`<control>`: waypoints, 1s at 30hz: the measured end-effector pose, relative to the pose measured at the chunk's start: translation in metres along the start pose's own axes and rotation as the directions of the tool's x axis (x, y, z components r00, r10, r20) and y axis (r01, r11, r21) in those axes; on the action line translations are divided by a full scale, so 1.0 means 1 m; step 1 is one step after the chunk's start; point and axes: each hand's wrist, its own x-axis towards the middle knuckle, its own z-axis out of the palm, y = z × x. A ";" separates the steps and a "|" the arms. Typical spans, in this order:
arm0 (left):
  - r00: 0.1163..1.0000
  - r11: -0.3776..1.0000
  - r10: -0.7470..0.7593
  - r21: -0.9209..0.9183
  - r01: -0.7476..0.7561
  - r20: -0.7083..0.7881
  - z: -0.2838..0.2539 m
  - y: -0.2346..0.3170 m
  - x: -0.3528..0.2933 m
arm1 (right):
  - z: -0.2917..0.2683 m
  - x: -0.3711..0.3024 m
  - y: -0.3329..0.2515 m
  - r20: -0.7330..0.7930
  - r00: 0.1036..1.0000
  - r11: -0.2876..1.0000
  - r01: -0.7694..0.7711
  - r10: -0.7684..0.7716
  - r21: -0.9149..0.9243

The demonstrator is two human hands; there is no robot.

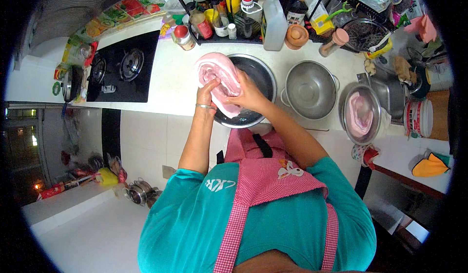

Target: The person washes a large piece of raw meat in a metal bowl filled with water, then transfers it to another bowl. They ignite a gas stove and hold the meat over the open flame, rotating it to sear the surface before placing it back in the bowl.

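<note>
In the grip of left hand point(207, 95) and right hand point(249, 96), the slick-looking meat point(206, 64) could slip left of the basin point(262, 75).

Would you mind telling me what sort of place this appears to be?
It looks like a kitchen, probably a home one: a black stove with gas burners, a sink, and bottles and jars crowded along the counter.

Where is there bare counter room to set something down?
White countertop lies bare between the flat black hob and the pink meat slab held partly over the round dark basin. A narrow strip separates the basin from a grey metal bowl. Along the black metal bottle rack it's crowded.
</note>
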 end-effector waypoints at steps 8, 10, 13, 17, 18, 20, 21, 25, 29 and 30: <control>0.995 0.991 0.095 0.101 -0.091 -0.038 0.016 0.002 -0.004 | -0.007 -0.007 -0.008 0.157 0.935 0.848 -0.355 0.318 0.394; 0.992 0.985 0.113 0.136 -0.105 -0.049 0.013 -0.005 0.003 | 0.003 -0.009 0.005 0.135 0.896 0.804 -0.441 0.424 0.398; 0.990 0.975 0.143 0.176 -0.138 -0.015 0.011 -0.006 0.006 | 0.010 -0.009 0.007 0.025 0.920 0.877 -0.381 0.392 0.294; 0.982 0.958 0.187 0.222 -0.181 -0.008 0.020 -0.004 0.006 | 0.008 -0.005 0.000 -0.027 0.910 0.886 -0.395 0.413 0.243; 0.991 0.959 0.132 0.252 -0.126 -0.007 0.014 -0.007 0.013 | 0.026 -0.010 0.023 -0.052 0.905 0.865 -0.386 0.423 0.321; 0.993 0.958 0.120 0.260 -0.116 0.001 0.023 -0.007 0.011 | 0.025 -0.007 0.023 0.039 0.895 0.832 -0.429 0.445 0.351; 0.990 0.967 0.138 0.214 -0.135 0.004 0.029 -0.005 0.010 | 0.028 -0.002 0.023 -0.033 0.910 0.867 -0.381 0.413 0.322; 0.996 0.976 0.080 0.208 -0.071 -0.037 0.041 -0.004 0.001 | 0.011 -0.006 0.016 -0.066 0.924 0.846 -0.314 0.376 0.431; 0.996 0.962 0.090 0.258 -0.092 0.016 0.058 -0.012 0.003 | -0.025 -0.011 0.005 -0.057 0.908 0.792 -0.328 0.414 0.515; 0.993 0.959 0.092 0.263 -0.107 0.068 0.073 -0.016 -0.001 | -0.041 -0.014 0.000 -0.093 0.915 0.766 -0.270 0.393 0.583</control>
